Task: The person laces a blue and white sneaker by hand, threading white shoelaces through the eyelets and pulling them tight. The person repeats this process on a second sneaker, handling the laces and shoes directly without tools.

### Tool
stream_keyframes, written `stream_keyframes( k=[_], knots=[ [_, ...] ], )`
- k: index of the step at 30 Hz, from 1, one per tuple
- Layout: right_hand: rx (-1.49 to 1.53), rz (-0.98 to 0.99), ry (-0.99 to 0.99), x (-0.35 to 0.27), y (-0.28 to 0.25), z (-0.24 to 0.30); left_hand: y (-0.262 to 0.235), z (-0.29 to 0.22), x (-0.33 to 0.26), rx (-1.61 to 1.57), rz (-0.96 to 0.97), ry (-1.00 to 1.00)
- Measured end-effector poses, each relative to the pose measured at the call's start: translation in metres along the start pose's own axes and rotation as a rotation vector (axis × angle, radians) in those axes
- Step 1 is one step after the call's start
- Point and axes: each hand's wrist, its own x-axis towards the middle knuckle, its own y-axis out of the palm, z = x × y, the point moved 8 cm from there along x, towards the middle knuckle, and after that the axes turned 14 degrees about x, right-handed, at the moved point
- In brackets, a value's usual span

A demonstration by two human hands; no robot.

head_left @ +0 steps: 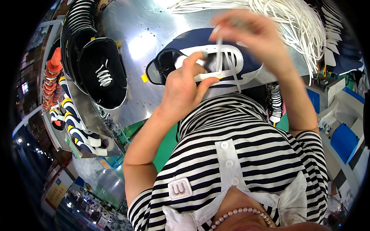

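Lace tension seems like the thing to mind here. The navy-blue shoe upper with a white eyelet band [192, 41] is laid sideways on the shiny grey metal surface [138, 92], right in front of the striped shirt [231, 127], with the small yellow tab [145, 78] at its heel pointed left. The band's near edge looks to be pinched between thumb and curled fingers by the left hand [184, 84], though the exact contact is hidden. The right hand [246, 32] is lifted over the far side and pretty blurred; the flat white lace [219, 57] is apparently pinched at its fingertips and stretched up fairly straight.

For a clean job, the upper should be pinned firmly by the left grip so it isn't dragged along with the pull. The lace is best drawn smoothly, not yanked, and kept flat. The length hung over the near edge should be watched too, or the ends could be left uneven. Tension should probably be matched row by row, like on the black shoe upper [115, 73] off to the left.
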Motion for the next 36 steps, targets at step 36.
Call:
stream_keyframes(
  k=[36],
  knots=[
    [-1.058, 0.05, -0.127, -0.012, 0.029, -0.028, 0.006, 0.05, 0.0, -0.577, -0.247, -0.638]
  ],
)
